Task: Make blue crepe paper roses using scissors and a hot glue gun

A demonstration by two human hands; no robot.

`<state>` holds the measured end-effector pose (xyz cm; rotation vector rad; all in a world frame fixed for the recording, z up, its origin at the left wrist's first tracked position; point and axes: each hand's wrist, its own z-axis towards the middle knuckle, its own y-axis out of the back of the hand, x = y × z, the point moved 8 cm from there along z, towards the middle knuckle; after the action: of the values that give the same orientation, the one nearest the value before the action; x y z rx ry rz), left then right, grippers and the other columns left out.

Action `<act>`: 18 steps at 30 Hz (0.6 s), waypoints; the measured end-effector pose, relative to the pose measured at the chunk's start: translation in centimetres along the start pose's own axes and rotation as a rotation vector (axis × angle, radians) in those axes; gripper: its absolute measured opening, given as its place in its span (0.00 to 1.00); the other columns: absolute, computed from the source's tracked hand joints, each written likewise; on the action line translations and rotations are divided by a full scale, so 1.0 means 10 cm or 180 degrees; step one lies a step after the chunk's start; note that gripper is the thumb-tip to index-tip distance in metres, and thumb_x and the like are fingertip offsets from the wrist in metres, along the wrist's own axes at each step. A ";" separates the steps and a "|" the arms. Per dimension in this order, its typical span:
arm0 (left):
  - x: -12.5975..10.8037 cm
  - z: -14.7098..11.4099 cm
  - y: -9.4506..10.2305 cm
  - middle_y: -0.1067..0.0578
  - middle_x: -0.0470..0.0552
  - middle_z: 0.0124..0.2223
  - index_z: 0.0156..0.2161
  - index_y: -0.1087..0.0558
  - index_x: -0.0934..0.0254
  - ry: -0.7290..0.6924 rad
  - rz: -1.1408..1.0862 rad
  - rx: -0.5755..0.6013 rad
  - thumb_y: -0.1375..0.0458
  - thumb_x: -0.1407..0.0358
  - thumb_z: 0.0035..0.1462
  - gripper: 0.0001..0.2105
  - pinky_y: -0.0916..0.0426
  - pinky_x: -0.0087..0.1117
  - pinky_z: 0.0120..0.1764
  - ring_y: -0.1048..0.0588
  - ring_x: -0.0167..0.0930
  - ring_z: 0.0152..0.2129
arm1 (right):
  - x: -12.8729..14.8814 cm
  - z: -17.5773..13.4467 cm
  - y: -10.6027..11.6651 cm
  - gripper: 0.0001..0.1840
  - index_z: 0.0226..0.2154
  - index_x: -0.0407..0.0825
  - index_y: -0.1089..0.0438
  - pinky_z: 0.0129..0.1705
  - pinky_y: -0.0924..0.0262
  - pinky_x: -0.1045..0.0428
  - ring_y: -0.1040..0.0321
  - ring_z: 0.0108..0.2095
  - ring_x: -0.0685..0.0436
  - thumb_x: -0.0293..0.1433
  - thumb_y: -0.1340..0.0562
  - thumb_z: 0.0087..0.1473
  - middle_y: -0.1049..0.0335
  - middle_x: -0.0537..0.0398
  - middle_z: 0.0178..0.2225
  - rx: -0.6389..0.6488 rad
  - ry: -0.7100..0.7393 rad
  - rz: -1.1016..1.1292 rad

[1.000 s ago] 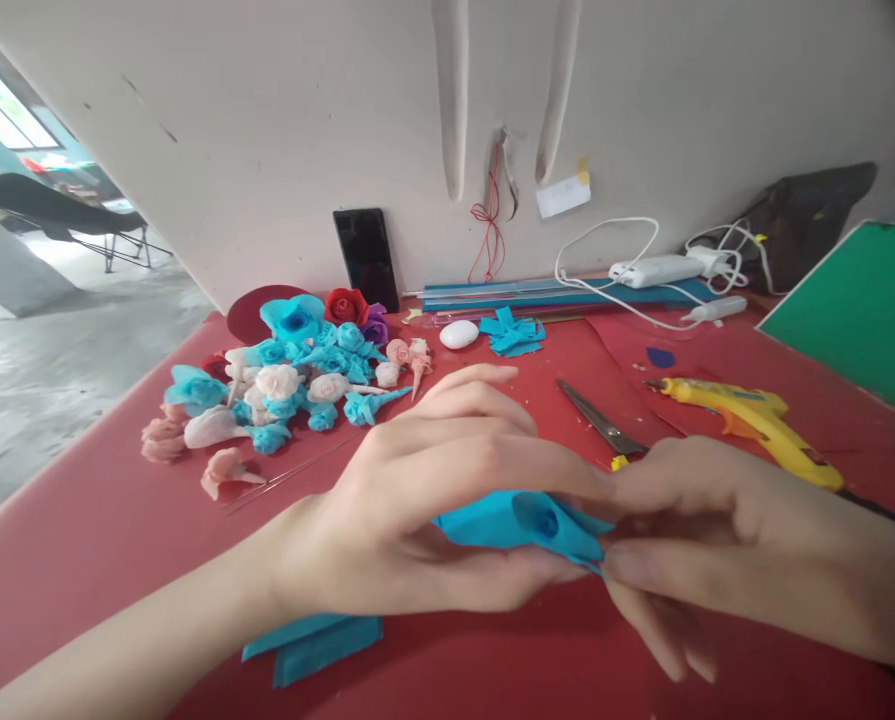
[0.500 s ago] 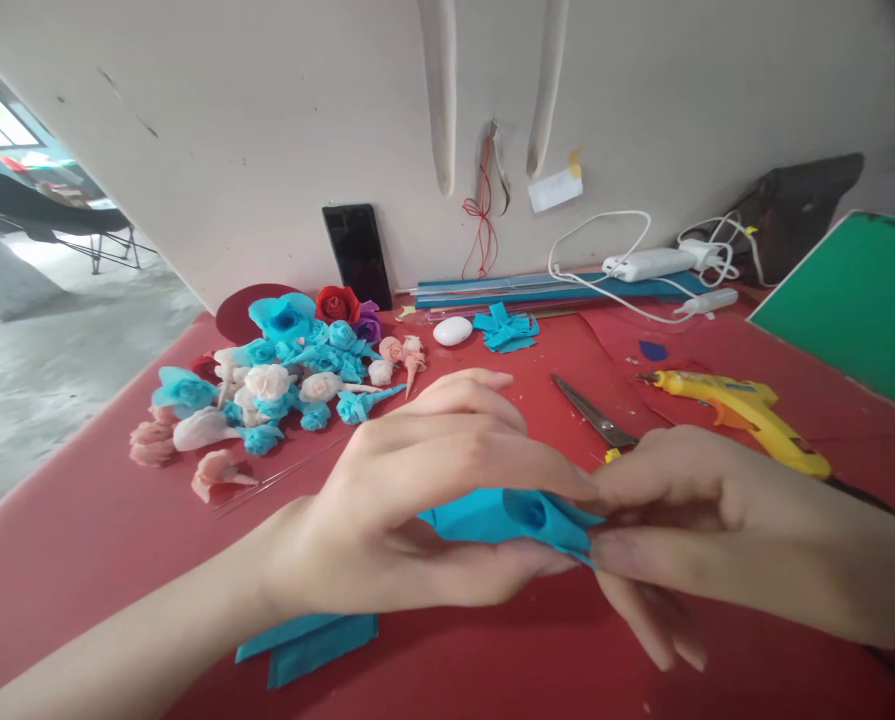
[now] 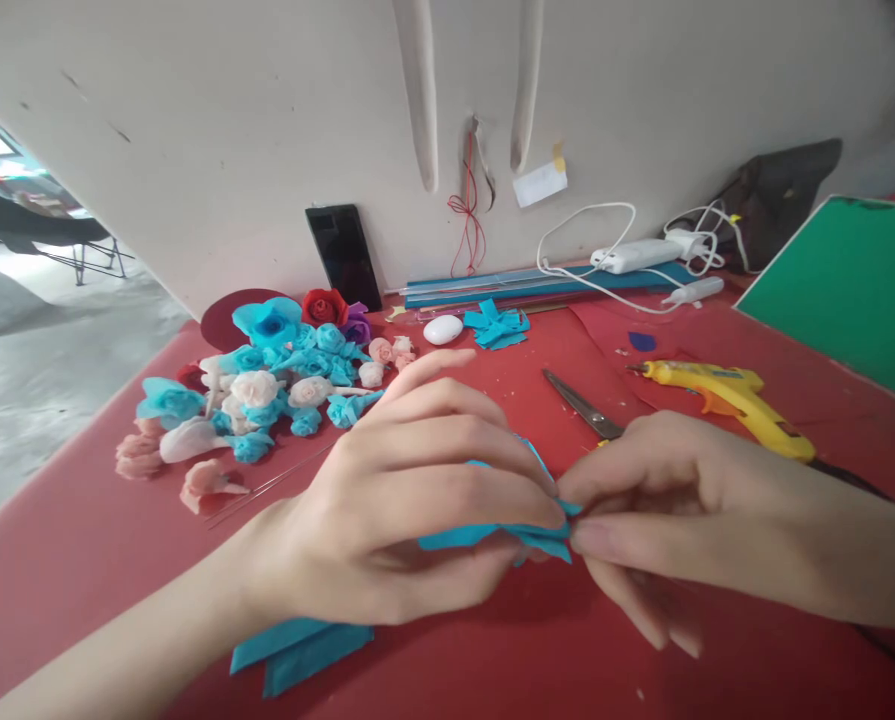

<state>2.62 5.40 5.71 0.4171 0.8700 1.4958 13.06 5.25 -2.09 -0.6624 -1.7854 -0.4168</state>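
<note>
My left hand (image 3: 417, 500) is closed around a piece of blue crepe paper (image 3: 462, 537), its fingers curled over the top and its thumb underneath. At the paper's right end, my right hand (image 3: 664, 520) pinches the gathered edge between thumb and index finger. Much of the paper is hidden behind my left fingers. Below my left wrist lie folded blue crepe paper strips (image 3: 316, 655). Just beyond my right hand is a pair of scissors (image 3: 578, 402), its handles mostly covered by that hand.
Paper flowers (image 3: 267, 375) in blue, white, pink and red are heaped at the left. A yellow glue gun (image 3: 739, 400) lies at the right. Along the wall are a phone (image 3: 344, 257), a white egg-shaped object (image 3: 443, 330), blue paper scraps (image 3: 496, 324) and a white power strip (image 3: 634, 255).
My left fingers have closed further over the blue paper, hiding the rolled opening that showed before. Both hands sit slightly further left in view, and the whole view has shifted a little.
</note>
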 end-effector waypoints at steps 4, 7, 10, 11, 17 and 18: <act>-0.01 0.00 0.00 0.21 0.41 0.35 0.36 0.27 0.61 -0.0054 0.0171 0.0071 0.41 0.72 0.54 0.05 0.42 0.42 0.59 0.26 0.28 0.33 | -0.01 0.00 -0.01 0.13 0.31 0.44 0.32 0.25 0.43 0.65 0.38 0.21 0.59 0.35 0.44 0.61 0.33 0.61 0.21 -0.0003 -0.0074 -0.0012; -0.01 -0.01 -0.02 0.20 0.39 0.35 0.35 0.27 0.59 -0.0077 0.0378 0.0149 0.41 0.71 0.54 0.05 0.42 0.41 0.59 0.26 0.28 0.33 | 0.00 0.00 -0.01 0.13 0.30 0.44 0.32 0.25 0.43 0.65 0.39 0.20 0.59 0.35 0.45 0.61 0.34 0.61 0.21 0.0002 -0.0078 -0.0029; 0.00 -0.02 -0.03 0.20 0.40 0.35 0.37 0.28 0.58 -0.0088 0.0528 0.0226 0.43 0.69 0.57 0.04 0.42 0.42 0.60 0.26 0.28 0.34 | 0.00 0.00 0.00 0.13 0.32 0.44 0.32 0.25 0.43 0.65 0.39 0.20 0.59 0.35 0.45 0.61 0.34 0.61 0.21 -0.0001 -0.0128 -0.0042; -0.01 -0.02 -0.03 0.20 0.40 0.35 0.37 0.28 0.58 -0.0114 0.0554 0.0260 0.44 0.68 0.58 0.04 0.43 0.43 0.60 0.25 0.28 0.34 | 0.00 0.00 0.00 0.13 0.33 0.44 0.31 0.25 0.43 0.65 0.39 0.20 0.59 0.36 0.45 0.61 0.34 0.61 0.21 0.0009 -0.0141 -0.0049; -0.05 0.01 -0.01 0.19 0.37 0.33 0.35 0.27 0.55 -0.0097 0.0828 0.0296 0.47 0.68 0.61 0.07 0.42 0.42 0.60 0.23 0.28 0.33 | 0.00 -0.01 0.02 0.13 0.36 0.45 0.29 0.26 0.43 0.65 0.39 0.20 0.60 0.36 0.45 0.61 0.33 0.62 0.20 -0.0042 -0.0110 -0.0245; -0.06 0.02 -0.02 0.19 0.36 0.33 0.34 0.26 0.55 -0.0091 0.0849 0.0306 0.47 0.68 0.61 0.08 0.42 0.42 0.60 0.23 0.28 0.32 | 0.01 -0.02 0.02 0.13 0.36 0.45 0.29 0.26 0.43 0.64 0.39 0.20 0.60 0.36 0.45 0.62 0.33 0.62 0.20 -0.0047 -0.0052 -0.0349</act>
<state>2.94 4.88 5.85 0.6442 0.8919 1.6912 13.28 5.32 -1.95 -0.5812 -1.8411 -0.5004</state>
